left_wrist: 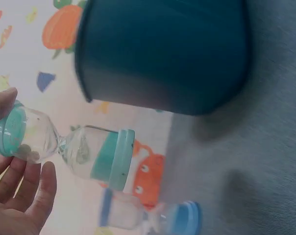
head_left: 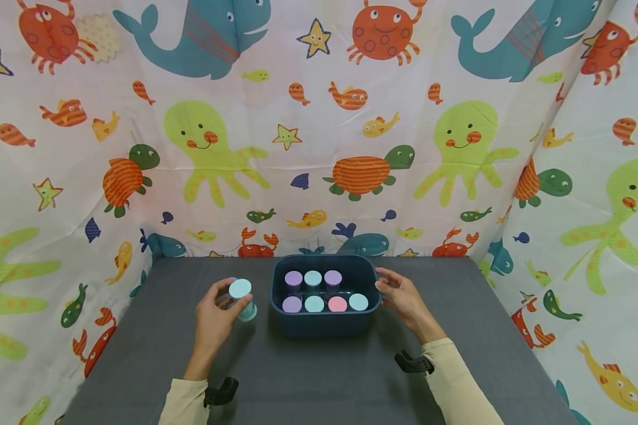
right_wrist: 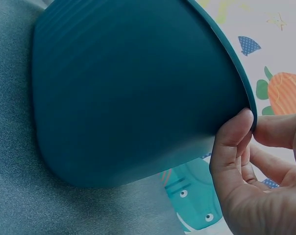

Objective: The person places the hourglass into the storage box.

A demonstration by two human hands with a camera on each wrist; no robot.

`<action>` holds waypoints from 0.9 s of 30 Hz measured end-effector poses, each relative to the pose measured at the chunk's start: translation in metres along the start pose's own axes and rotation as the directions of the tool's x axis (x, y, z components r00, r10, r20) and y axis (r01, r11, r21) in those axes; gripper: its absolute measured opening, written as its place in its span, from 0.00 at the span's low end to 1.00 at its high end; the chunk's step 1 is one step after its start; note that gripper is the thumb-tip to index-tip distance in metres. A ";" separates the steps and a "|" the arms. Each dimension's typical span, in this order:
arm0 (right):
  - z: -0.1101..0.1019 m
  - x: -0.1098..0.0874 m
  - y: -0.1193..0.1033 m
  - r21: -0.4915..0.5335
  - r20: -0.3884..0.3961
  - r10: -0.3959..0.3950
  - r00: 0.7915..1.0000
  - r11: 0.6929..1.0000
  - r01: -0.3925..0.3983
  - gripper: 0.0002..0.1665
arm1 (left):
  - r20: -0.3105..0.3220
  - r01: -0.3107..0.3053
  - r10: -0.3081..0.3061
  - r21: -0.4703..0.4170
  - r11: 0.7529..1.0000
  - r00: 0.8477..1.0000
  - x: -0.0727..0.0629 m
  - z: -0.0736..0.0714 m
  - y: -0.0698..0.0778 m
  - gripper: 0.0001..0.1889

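A sand timer (head_left: 240,288) with mint-green caps and green sand stands tilted in my left hand (head_left: 215,313), left of a dark blue bin (head_left: 324,326). In the left wrist view, thumb and fingers grip one cap of this sand timer (left_wrist: 89,147), and its other end points away from the palm. My right hand (head_left: 404,298) pinches the bin's right rim between thumb and finger; the right wrist view shows the thumb (right_wrist: 236,127) on the outer wall. Inside the bin stand several sand timers with purple, mint and pink caps (head_left: 337,304), in two rows.
Behind the left hand, the left wrist view shows a blue-capped sand timer (left_wrist: 185,218), mostly hidden in the head view. A grey cloth (head_left: 319,378) covers the table. A curtain printed with sea animals (head_left: 298,195) hangs at the back and sides.
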State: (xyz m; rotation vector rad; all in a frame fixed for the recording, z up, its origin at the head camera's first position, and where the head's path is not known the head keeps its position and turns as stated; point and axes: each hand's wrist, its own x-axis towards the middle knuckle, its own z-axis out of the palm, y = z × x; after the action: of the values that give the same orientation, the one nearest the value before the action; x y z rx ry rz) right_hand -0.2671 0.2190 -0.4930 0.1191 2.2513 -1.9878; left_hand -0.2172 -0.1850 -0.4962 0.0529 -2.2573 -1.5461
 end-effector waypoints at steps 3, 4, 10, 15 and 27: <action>-0.001 0.000 -0.001 -0.001 -0.001 -0.001 1.000 1.000 0.001 0.25 | -0.001 -0.002 0.002 0.001 1.000 1.000 0.004 -0.001 0.012 0.30; -0.001 0.001 -0.002 0.002 -0.003 -0.001 1.000 1.000 0.001 0.25 | 0.001 -0.004 0.004 -0.002 1.000 1.000 0.005 -0.001 0.016 0.30; -0.002 0.004 -0.004 0.016 0.000 -0.010 1.000 1.000 0.010 0.26 | 0.041 -0.049 0.051 -0.061 0.997 0.998 0.015 0.001 0.040 0.30; -0.001 0.004 -0.006 0.010 0.004 -0.020 1.000 1.000 0.020 0.26 | 0.068 -0.080 0.088 -0.112 0.990 0.994 0.020 0.005 0.056 0.30; 0.000 0.000 -0.001 0.001 0.013 -0.010 1.000 1.000 0.010 0.26 | 0.134 -0.138 0.167 -0.201 0.970 0.977 0.023 0.029 0.079 0.28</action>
State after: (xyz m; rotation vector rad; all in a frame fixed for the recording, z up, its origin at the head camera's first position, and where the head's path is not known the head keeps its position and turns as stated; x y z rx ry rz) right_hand -0.2672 0.2194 -0.4924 0.0946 2.2478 -1.9885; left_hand -0.2334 -0.1343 -0.4264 -0.2946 -2.1529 -1.7236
